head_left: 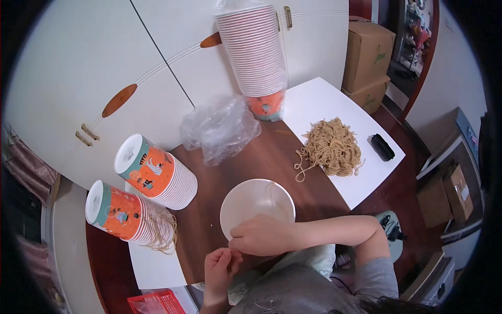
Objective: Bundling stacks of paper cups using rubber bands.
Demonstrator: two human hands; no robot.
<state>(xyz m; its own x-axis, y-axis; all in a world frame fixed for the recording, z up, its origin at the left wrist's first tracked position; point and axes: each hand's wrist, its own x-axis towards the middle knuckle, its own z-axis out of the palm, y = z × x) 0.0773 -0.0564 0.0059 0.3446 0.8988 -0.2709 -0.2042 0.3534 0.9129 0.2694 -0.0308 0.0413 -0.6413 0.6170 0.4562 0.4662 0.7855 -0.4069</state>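
A white paper bucket (238, 201) stands at the near edge of the brown tabletop, its mouth toward me. A thin tan strand (271, 189) lies over its far rim and runs down inside. My right hand (264, 235) is across the bucket's near side, fingers pinched together. Just below and left of it, my left hand (221, 266) is closed too, and the fingertips of both hands meet. Whatever they pinch is too small or hidden to make out. A heap of tan cord (333, 146) lies to the right on the white part of the table.
Two stacks of orange paper buckets (151, 170) (123, 215) stand at left, the nearer draped with cord loops (162, 230). Behind are a crumpled plastic bag (222, 128) and a tall bagged bucket stack (251, 52). A black object (382, 147) lies at right; a red basket (157, 302) sits below left.
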